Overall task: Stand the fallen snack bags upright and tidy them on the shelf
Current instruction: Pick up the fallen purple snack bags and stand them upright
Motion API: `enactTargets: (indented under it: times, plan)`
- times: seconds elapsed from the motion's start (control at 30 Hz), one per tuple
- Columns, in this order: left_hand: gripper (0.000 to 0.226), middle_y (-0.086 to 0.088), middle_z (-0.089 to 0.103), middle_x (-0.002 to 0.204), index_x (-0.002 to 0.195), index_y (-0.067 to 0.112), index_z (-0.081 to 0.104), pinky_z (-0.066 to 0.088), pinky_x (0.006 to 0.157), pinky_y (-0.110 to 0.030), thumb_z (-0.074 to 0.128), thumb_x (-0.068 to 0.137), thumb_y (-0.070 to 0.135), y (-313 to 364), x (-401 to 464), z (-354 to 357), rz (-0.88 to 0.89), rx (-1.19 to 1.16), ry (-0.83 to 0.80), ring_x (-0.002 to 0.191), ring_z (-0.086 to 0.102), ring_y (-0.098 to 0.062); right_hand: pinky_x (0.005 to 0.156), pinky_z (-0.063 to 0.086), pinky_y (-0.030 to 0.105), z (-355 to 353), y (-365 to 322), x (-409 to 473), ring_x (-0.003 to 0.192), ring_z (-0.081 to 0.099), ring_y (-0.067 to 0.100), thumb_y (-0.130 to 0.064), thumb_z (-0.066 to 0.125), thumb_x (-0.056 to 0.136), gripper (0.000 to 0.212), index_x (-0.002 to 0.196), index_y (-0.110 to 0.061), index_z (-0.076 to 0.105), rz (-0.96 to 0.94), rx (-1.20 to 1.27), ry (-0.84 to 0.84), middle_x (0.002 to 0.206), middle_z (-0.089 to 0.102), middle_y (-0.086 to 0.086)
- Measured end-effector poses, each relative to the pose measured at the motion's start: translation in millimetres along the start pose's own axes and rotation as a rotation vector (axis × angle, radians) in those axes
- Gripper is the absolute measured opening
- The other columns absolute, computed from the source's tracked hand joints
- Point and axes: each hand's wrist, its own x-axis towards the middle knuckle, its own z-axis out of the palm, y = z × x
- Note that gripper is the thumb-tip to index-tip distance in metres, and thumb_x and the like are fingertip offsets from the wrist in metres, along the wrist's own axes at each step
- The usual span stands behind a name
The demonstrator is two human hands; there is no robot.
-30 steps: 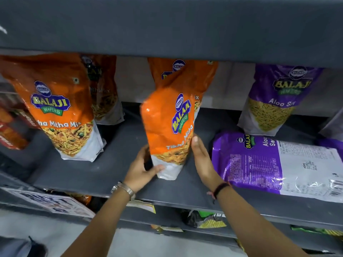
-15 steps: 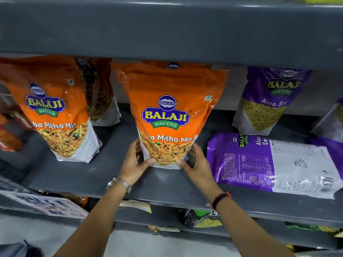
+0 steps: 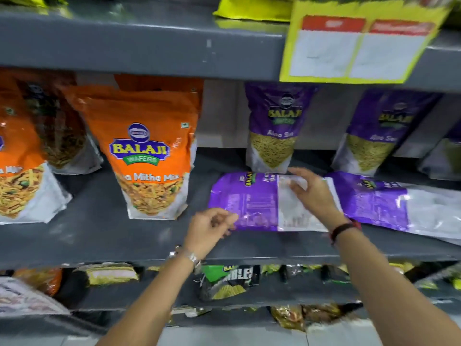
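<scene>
Head view: both hands reach for a fallen purple foil snack bag lying flat, back side up, on the grey metal shelf at centre right of the frame.

Left hand, fingers loosely curled, sits at the bag's lower left corner; whether it pinches the foil cannot be told. Right hand lies spread, fingers apart, on the bag's white panel. A second flat purple bag lies just beside it at right. Upright purple bags stand behind; an upright orange Mitha Mix bag stands left of centre.
</scene>
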Motion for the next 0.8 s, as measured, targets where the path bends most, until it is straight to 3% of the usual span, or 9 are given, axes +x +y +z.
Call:
enactTargets:
  times: [0.07,0.17,0.23,0.33,0.43,0.57,0.67,0.73,0.8]
  plan:
    - [0.018,-0.004,0.067,0.065,0.071,0.013,0.056,0.048,0.046,-0.015,0.054,0.086,0.021,3.8,-0.5,35.8,-0.336,-0.196,-0.222,0.041,0.059,0.000,0.091,0.038,0.028,-29.7,23.3,17.1,0.110,0.058,0.035,-0.013,0.058,0.086,0.032,0.117,-0.007,0.057,-0.014,-0.186,-0.136,0.123,0.061,0.019]
    - [0.019,-0.013,0.067,0.085,0.077,0.006,0.056,0.055,0.057,-0.018,0.054,0.086,0.023,-1.2,-1.5,72.5,-0.554,-0.307,-0.395,0.054,0.065,-0.008,0.107,0.034,0.045,-48.9,44.3,42.0,0.123,0.049,0.030,-0.040,0.051,0.087,0.043,0.125,-0.020,0.051,0.066,-0.359,-0.320,0.134,0.054,0.012]
    - [0.012,-0.012,0.062,0.087,0.082,0.003,0.054,0.055,0.074,-0.026,0.054,0.086,0.015,-5.4,1.9,91.5,-0.611,-0.487,-0.334,0.072,0.064,-0.018,0.114,0.022,0.045,-49.3,49.1,55.8,0.133,0.037,0.027,-0.052,0.044,0.086,0.052,0.131,-0.025,0.043,0.130,-0.413,-0.442,0.145,0.041,0.007]
    - [0.008,-0.014,0.058,0.086,0.079,0.006,0.057,0.040,0.098,-0.038,0.053,0.085,0.010,-3.7,12.4,111.2,-0.670,-0.843,-0.122,0.090,0.055,-0.026,0.114,0.015,0.035,-48.4,51.5,72.1,0.140,0.022,0.024,-0.057,0.042,0.084,0.069,0.140,-0.018,0.026,0.241,-0.381,-0.679,0.153,0.023,0.005]
    - [0.007,-0.010,0.062,0.080,0.079,0.008,0.055,0.046,0.089,-0.040,0.053,0.083,0.002,-3.8,22.6,124.6,-0.649,-1.023,0.054,0.079,0.059,-0.023,0.114,0.019,0.036,-51.7,56.5,80.8,0.138,0.025,0.024,-0.054,0.050,0.082,0.074,0.138,-0.012,0.026,0.254,-0.408,-0.838,0.152,0.025,0.007]
    - [0.013,-0.004,0.069,0.069,0.082,0.010,0.056,0.058,0.061,-0.031,0.055,0.080,-0.003,-1.9,21.7,131.7,-0.521,-1.043,0.145,0.061,0.067,-0.015,0.095,0.037,0.031,-54.8,60.0,76.9,0.117,0.046,0.022,-0.049,0.059,0.078,0.063,0.127,-0.013,0.043,0.198,-0.379,-0.782,0.132,0.048,0.007]
    - [0.014,-0.001,0.069,0.077,0.082,0.013,0.059,0.058,0.060,-0.026,0.058,0.079,0.000,4.4,12.1,127.6,-0.360,-0.939,0.147,0.063,0.069,-0.010,0.087,0.045,0.027,-61.0,65.7,64.2,0.103,0.056,0.022,-0.041,0.066,0.075,0.051,0.116,-0.013,0.054,0.192,-0.190,-0.729,0.112,0.061,0.006]
    - [0.014,0.002,0.070,0.075,0.085,0.012,0.061,0.059,0.063,-0.025,0.060,0.078,0.000,12.1,8.1,119.8,-0.237,-0.849,0.151,0.066,0.069,-0.008,0.069,0.049,0.015,-65.4,69.2,50.6,0.085,0.060,0.017,-0.033,0.069,0.074,0.029,0.098,-0.019,0.061,0.182,0.022,-0.653,0.091,0.065,0.001]
    - [0.012,-0.002,0.067,0.072,0.078,0.014,0.061,0.058,0.066,-0.028,0.061,0.078,0.002,20.8,12.6,108.5,-0.116,-0.691,0.177,0.066,0.066,-0.010,0.066,0.049,0.014,-65.7,72.2,35.1,0.078,0.061,0.010,-0.024,0.070,0.074,0.022,0.093,-0.023,0.060,0.176,0.232,-0.534,0.089,0.065,-0.001]
